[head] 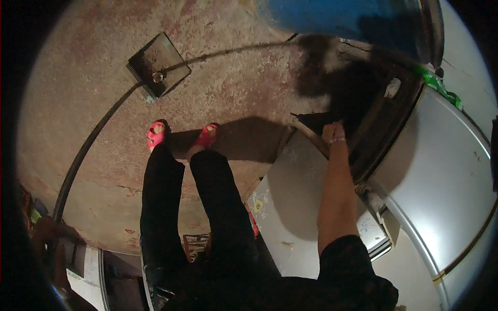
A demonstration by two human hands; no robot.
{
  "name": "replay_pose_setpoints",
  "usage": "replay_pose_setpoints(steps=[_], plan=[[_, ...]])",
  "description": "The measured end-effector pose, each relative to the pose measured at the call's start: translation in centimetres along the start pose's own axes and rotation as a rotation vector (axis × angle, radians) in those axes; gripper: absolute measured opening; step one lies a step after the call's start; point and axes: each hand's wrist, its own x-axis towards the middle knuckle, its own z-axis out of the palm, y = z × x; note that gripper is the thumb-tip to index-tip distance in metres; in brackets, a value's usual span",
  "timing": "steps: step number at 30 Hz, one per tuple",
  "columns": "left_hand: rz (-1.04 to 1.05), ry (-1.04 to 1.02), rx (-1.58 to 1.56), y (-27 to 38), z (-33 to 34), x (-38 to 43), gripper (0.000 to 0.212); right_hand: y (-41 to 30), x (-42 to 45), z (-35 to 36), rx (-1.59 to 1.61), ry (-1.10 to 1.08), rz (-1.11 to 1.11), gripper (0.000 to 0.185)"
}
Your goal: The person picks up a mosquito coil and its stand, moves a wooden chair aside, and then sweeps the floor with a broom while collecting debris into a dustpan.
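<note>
At the dim lower left edge, my left hand (52, 237) is closed around the top of a long dark handle (91, 140). The handle runs down to a square dustpan (171, 48) on the floor, with a row of comb teeth along one side. Inside the pan are dirt and a small pale crumpled scrap (157, 77). My right hand (333, 132) reaches down beside a pale bar (311, 134) at the edge of a light panel with a flower print (295, 182). Shadow covers its fingertips, so whether it grips anything cannot be told.
A large blue container (342, 17) stands at the top right. Along the right side is a glossy silver panel (439, 182), with a green plastic wrapper (439, 87) by its upper edge. A small pale item (392, 88) sits on a dark ledge. My feet wear red sandals (156, 134).
</note>
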Motion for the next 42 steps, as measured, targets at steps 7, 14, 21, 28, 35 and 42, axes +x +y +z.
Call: replay_pose_setpoints(steps=[7, 14, 21, 28, 35, 42], plan=[[0.017, -0.034, -0.088, 1.0, 0.3, 0.2, 0.014, 9.6, -16.3, -8.9, 0.491, -0.315, 0.211, 0.027], [-0.036, 0.04, 0.062, 0.6, 0.2, 0.6, 0.013, 15.4, -14.6, -8.5, 0.649, -0.076, 0.026, 0.022], [0.086, 0.016, -0.072, 0.0, 0.7, 1.1, 0.016, 9.9, 0.8, -5.0, 0.673, 0.021, 0.205, 0.033], [0.153, 0.062, -0.188, 0.8, 1.7, 0.8, 0.02, 9.9, -14.1, -1.3, 0.556, -0.394, 0.254, 0.024], [0.134, 0.091, -0.287, 2.4, 1.6, 0.8, 0.015, 9.3, -33.2, -10.9, 0.967, -0.6, 0.304, 0.027], [0.191, 0.044, -0.21, 3.2, 1.0, 1.5, 0.004, 8.3, -19.7, -6.8, 0.295, 0.004, 0.133, 0.032]])
